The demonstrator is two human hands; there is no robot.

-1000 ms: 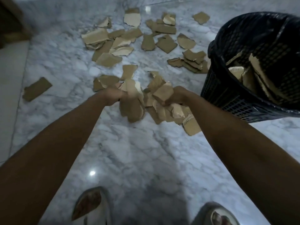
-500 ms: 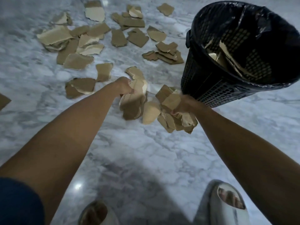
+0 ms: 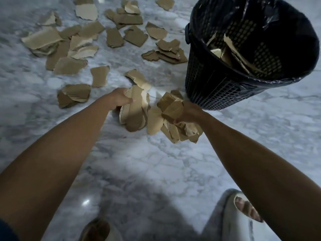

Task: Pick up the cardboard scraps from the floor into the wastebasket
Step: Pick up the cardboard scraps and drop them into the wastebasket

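Loose cardboard scraps (image 3: 69, 66) lie scattered on the marble floor (image 3: 156, 167). The left hand (image 3: 119, 99) grip is clamped on 1 bundle of scraps (image 3: 133, 112). The right hand (image 3: 190, 113) grip is clamped on a second bundle (image 3: 173, 108), just beside the black wastebasket (image 3: 217, 91), which holds scraps.

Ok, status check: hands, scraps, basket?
Left hand and right hand each shut on a bunch of scraps. Wastebasket right of them, part-filled. Path clear. Many scraps left on floor.
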